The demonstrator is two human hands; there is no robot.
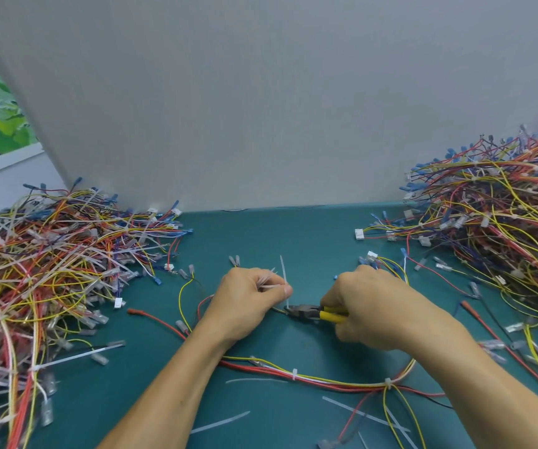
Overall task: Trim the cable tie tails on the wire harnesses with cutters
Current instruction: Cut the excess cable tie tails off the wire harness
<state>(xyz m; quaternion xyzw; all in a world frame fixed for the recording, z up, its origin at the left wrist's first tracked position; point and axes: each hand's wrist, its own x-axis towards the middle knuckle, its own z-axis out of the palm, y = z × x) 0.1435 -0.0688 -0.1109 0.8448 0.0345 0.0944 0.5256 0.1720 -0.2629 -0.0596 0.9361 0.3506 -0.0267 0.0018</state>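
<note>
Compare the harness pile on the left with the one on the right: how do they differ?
The left pile bristles with long white tie tails; the right pile shows only short tie stubs. The left pile lies flatter; the right pile heaps higher. Both are tangled red, yellow and blue wires on the green mat.

Body parts in view: two hands and two forearms, cut off by the lower frame edge.

Left hand: bare. The back of the hand and the knuckles show. Thumbnail is short and trimmed close.

Left forearm: bare along its whole visible length, with faint tendon lines at the wrist.

Right hand: bare. The back of the hand and the knuckle ridge show; the nails are hidden.

Right forearm: bare to the frame edge, broad at the lower right corner.
</note>
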